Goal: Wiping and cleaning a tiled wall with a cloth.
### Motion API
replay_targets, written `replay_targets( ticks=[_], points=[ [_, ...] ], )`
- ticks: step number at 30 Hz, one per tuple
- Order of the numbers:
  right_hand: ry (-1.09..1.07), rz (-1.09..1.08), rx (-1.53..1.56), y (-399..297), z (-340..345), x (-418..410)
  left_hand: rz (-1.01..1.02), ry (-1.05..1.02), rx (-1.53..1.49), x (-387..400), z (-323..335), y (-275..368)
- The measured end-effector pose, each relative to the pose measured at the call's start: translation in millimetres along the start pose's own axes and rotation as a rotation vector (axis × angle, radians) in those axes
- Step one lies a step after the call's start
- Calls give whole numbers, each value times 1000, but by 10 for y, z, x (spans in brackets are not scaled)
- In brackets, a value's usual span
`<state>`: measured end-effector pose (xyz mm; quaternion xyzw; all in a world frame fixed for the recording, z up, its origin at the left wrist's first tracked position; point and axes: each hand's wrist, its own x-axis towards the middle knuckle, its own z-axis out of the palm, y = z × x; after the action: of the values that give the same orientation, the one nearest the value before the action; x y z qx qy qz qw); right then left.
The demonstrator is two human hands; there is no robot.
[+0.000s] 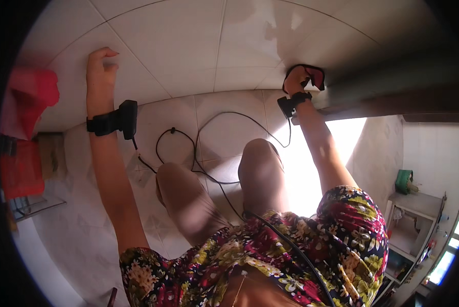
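Observation:
My right hand (295, 80) grips a pink cloth pad with black edging (317, 78), held against the lower part of the white tiled wall (183, 46). Up at the left, my left hand (100, 65) is raised in front of the same wall. Its fingers are curled, a gap shows between thumb and forefinger, and nothing is seen in it. Whether it touches the tiles I cannot tell. A black strapped device (128, 119) sits on my left wrist, and a similar one (287, 106) on my right.
Thin black cable (233, 113) loops over the tiled floor (229, 134) between the wrist devices and my knees. A dark panel (398, 96) juts in at right. Red plastic items (22, 165) are at left. A shelf unit (413, 218) and a green container (404, 181) are at far right.

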<state>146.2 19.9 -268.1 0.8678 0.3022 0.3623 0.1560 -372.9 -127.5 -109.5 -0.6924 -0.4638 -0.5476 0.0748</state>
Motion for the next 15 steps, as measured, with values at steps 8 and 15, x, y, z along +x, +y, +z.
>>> replay_targets(
  ticks=[8, 15],
  points=[
    [-54, -818, 1289, 221, -749, -729, -12, 1, -29, 179, 84, -253],
    [10, -632, 1017, 1408, -1730, -589, -127, 82, -158, 83, -146, 7]
  ],
)
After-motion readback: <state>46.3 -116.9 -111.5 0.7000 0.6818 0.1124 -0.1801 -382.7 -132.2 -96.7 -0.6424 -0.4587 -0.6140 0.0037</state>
